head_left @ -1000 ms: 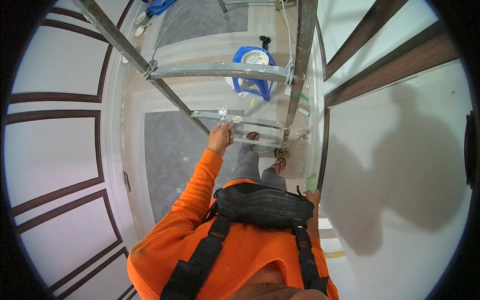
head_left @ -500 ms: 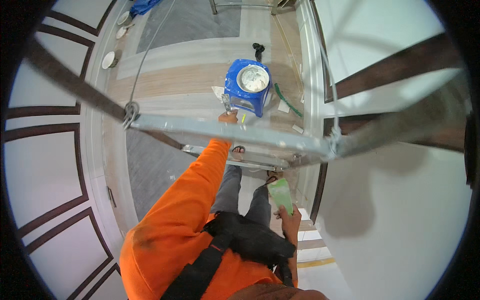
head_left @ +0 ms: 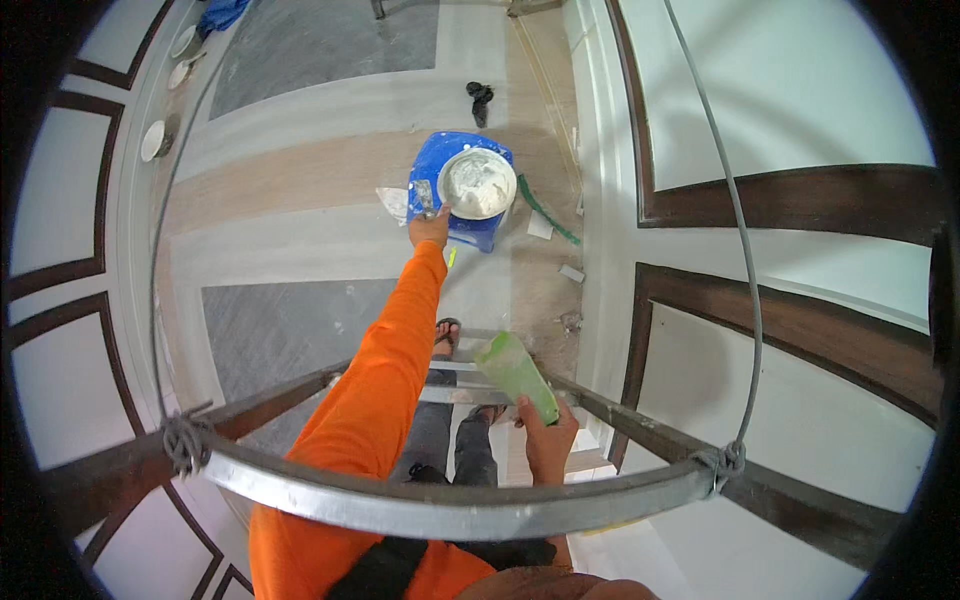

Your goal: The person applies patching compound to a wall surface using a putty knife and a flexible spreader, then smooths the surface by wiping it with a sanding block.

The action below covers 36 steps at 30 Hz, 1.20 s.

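Stretched far forward, my left hand [head_left: 430, 229] is closed round a putty knife [head_left: 423, 193] whose metal blade is over the blue plastic stool [head_left: 432, 153]. Just right of that blade, a round white tub [head_left: 446, 180] of white paste [head_left: 484, 190] stands on the stool. My right hand [head_left: 548, 436] grips a green plastic spreader [head_left: 519, 372] by its lower end, with pale smears on its face. The knife's handle is mostly hidden in my left hand.
A metal bar [head_left: 450, 510] with tied wires crosses in front of my body, joined to brown side rails. White panelled walls [head_left: 760, 400] with dark trim rise on both sides. A black item [head_left: 479, 100], a green strip [head_left: 548, 212] and scraps lie on the floor.
My left hand and the putty knife have reached forward to the tub. The spreader in my right hand is raised and further forward. My viewpoint has shifted, so the bar appears lower.
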{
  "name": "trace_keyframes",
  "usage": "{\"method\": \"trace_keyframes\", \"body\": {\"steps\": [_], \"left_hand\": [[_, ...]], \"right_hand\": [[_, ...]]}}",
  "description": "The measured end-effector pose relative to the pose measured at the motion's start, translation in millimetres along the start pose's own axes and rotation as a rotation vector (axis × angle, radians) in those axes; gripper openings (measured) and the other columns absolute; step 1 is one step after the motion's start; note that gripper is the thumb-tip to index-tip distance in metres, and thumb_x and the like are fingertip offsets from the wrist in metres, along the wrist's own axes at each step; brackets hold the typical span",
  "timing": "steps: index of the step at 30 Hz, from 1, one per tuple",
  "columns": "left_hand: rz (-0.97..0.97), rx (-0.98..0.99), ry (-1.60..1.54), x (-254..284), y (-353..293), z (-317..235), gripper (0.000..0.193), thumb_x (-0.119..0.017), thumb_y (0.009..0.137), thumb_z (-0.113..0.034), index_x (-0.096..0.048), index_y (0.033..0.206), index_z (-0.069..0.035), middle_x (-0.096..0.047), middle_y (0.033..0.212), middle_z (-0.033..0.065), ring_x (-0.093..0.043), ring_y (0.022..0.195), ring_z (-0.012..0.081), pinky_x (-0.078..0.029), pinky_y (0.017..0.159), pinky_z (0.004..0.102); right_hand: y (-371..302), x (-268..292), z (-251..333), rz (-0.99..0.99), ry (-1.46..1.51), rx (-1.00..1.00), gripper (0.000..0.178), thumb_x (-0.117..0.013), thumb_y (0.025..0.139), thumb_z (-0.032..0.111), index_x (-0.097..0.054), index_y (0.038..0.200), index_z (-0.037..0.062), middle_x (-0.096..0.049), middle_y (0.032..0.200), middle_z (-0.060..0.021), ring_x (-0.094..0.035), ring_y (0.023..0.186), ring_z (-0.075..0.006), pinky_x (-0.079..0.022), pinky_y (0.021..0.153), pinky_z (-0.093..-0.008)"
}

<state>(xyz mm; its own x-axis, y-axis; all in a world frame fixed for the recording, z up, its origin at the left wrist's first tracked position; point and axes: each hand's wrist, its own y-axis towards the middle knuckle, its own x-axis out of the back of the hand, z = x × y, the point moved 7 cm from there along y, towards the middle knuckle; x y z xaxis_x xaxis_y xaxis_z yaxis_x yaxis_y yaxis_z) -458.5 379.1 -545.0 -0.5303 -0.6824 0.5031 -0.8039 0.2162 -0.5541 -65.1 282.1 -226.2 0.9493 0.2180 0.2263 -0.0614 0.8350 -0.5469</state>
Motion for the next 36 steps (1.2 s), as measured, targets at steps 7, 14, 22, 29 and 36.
{"method": "trace_keyframes", "body": {"steps": [7, 14, 22, 29, 36], "left_hand": [[0.148, 0.052, 0.08, -33.7, 60.5, 31.9, 0.075, -0.081, 0.082, -0.043, -0.06, 0.131, 0.01, -0.069, 0.124, 0.026, -0.068, 0.116, 0.0343, -0.052, 0.096, 0.039], [0.193, 0.036, -0.416, -12.2, -30.6, -23.6, 0.023, -0.068, 0.09, -0.021, -0.055, 0.097, -0.003, -0.054, 0.062, 0.0042, -0.05, 0.045, 0.0164, -0.04, 0.04, 0.034], [0.566, 0.138, -0.726, 102.7, -170.0, 36.5, 0.013, -0.061, 0.094, -0.017, -0.06, 0.1, -0.006, -0.058, 0.085, 0.0047, -0.055, 0.07, 0.016, -0.045, 0.06, 0.0344], [0.761, 0.125, -0.796, 246.4, -404.7, 57.9, 0.029, -0.046, 0.098, -0.022, -0.062, 0.113, -0.003, -0.061, 0.085, -0.0002, -0.05, 0.058, 0.0057, -0.034, 0.043, 0.0173], [0.956, 0.396, -0.727, 260.3, -518.8, 124.6, 0.017, -0.048, 0.089, -0.011, -0.059, 0.082, 0.001, -0.052, 0.058, 0.0028, -0.044, 0.042, 0.0151, -0.033, 0.039, 0.0286]], "right_hand": [[-16.3, 12.7, -13.8, 0.012, 0.052, -0.125, 0.022, -0.076, 0.091, 0.017, -0.069, 0.094, -0.0036, -0.07, 0.074, -0.0065, -0.064, 0.065, -0.0105, -0.052, 0.06, -0.027], [-26.0, 30.7, -15.8, -0.088, 0.167, -0.087, 0.021, -0.075, 0.09, 0.015, -0.068, 0.097, -0.0037, -0.071, 0.076, -0.0076, -0.064, 0.065, -0.0116, -0.052, 0.061, -0.027], [-78.8, 54.9, 12.1, -0.072, 0.212, 0.048, 0.013, -0.074, 0.09, 0.01, -0.071, 0.093, -0.0026, -0.071, 0.08, -0.0054, -0.065, 0.07, -0.0133, -0.053, 0.065, -0.0283], [-162.5, 127.3, -2.0, -0.056, 0.42, 0.069, 0.026, -0.075, 0.093, 0.019, -0.068, 0.108, -0.002, -0.071, 0.09, -0.0071, -0.066, 0.073, -0.016, -0.054, 0.066, -0.0311], [-248.7, 225.5, -51.4, -0.123, 0.864, 0.086, 0.036, -0.077, 0.091, 0.022, -0.065, 0.117, -0.0006, -0.068, 0.09, -0.0055, -0.067, 0.077, -0.0177, -0.055, 0.065, -0.0298]]}}
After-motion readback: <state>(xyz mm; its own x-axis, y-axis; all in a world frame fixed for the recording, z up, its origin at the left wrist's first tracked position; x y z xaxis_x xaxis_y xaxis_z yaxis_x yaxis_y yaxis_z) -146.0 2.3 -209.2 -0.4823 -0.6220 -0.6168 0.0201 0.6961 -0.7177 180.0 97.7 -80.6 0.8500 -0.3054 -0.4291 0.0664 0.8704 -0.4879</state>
